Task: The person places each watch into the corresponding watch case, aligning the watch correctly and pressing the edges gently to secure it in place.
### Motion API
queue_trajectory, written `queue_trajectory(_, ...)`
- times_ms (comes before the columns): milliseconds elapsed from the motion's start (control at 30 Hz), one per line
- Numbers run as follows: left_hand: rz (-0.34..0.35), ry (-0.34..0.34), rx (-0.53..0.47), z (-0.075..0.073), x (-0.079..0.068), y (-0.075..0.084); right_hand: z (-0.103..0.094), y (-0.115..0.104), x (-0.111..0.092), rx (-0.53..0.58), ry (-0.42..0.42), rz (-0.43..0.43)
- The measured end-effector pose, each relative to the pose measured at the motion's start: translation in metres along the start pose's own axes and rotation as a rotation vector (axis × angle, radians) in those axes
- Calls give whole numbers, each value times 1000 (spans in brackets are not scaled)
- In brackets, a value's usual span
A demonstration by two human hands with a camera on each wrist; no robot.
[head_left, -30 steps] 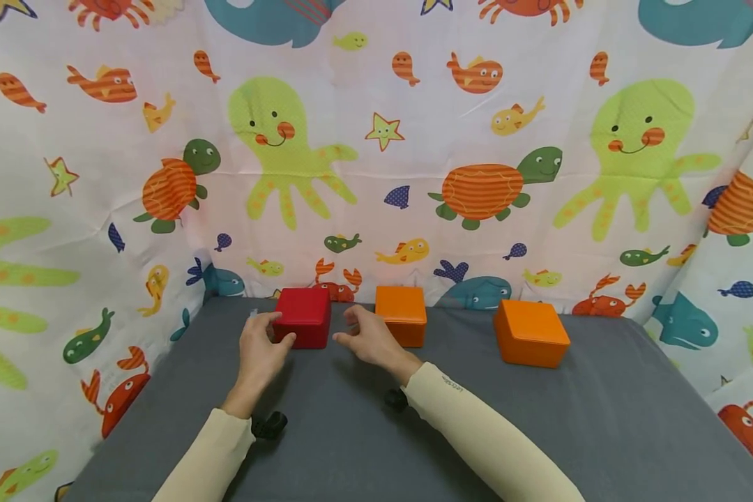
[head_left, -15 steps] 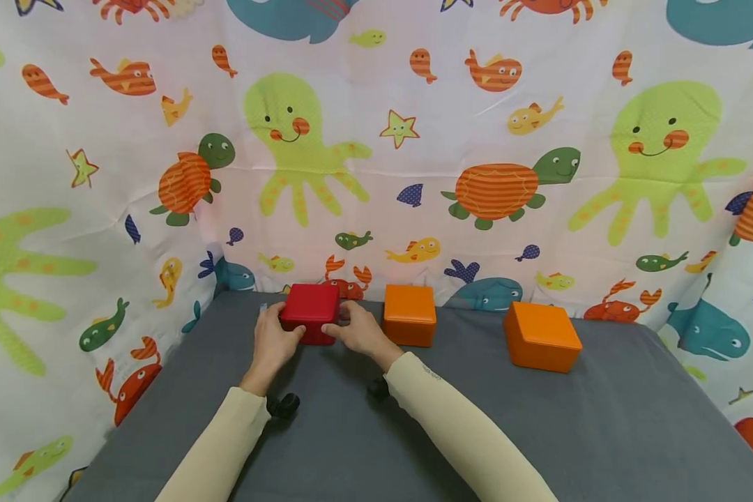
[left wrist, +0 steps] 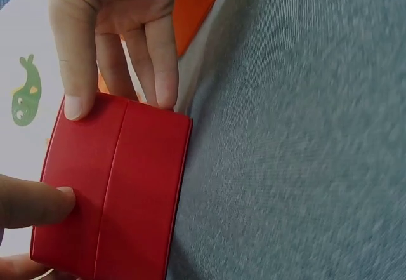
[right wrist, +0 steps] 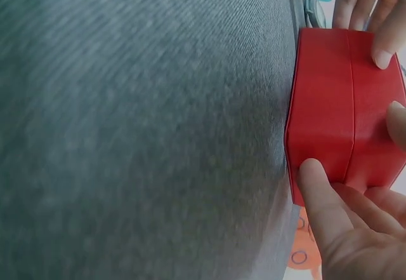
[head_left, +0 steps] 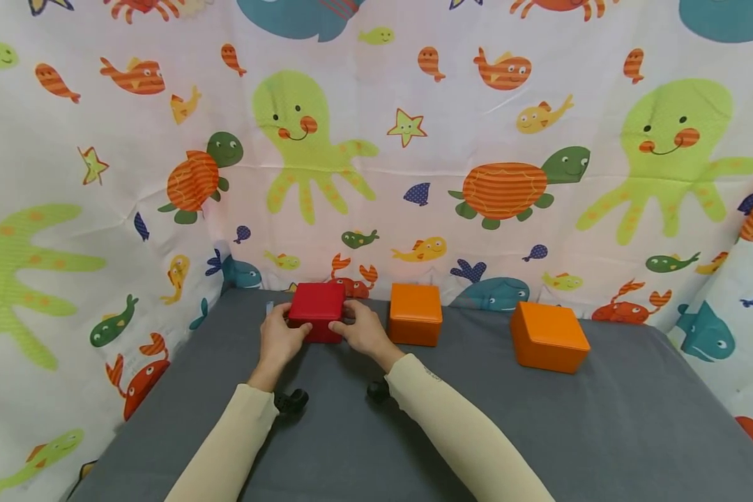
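Note:
A red box (head_left: 316, 301) with a seam across its front stands on the grey cloth at the far left. My left hand (head_left: 279, 340) holds its left side, the thumb pressed on the front face. From the opposite side my right hand (head_left: 367, 332) grips the box, its thumb also on the front. In the left wrist view the red box (left wrist: 136, 185) sits between both hands, with its seam facing the camera. The right wrist view has the right-hand fingers (right wrist: 323, 207) against one side of the box and the left hand at the other end.
An orange box (head_left: 415, 314) stands just right of the right hand, and another orange box (head_left: 549, 338) farther right, turned at an angle. Behind runs a curtain (head_left: 376, 181) printed with sea animals. A small pale object (head_left: 270, 307) is beyond the left hand.
Both hands have closed in on the red box from its two sides; the right hand was apart from it a second ago. The head view has shifted slightly, moving the scene rightward.

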State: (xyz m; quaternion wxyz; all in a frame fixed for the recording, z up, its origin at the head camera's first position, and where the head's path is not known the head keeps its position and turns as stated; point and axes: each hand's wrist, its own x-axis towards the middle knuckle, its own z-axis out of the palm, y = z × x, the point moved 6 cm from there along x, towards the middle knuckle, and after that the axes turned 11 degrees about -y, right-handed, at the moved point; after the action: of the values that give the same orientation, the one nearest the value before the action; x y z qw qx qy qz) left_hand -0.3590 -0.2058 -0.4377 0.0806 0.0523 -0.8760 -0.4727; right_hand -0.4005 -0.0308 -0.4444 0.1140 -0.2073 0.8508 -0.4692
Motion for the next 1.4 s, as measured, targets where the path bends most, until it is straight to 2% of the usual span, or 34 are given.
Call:
queue_trajectory(267,34,15,-23,10,-12,8,-12,6,-12,-20,-18,0)
queue_trajectory(533,74,0,-45,24,-32,19,-25,11,-36,-37,-39,1)
queue_trajectory(733,63,-15,-41,31,-45,22,-28,15,-53,-42,-61,-34)
queue_trajectory(900,44,-45,-54,35,-47,22,-33,18,-58,-68,-57,-14)
queue_trajectory(1133,13,-115,-97,41,-43,14,-34,19,-53,-60,-50,6)
queue_trajectory(1400,4,-123,-105,42,-41,7,-32,19,-51,-40,-49,10)
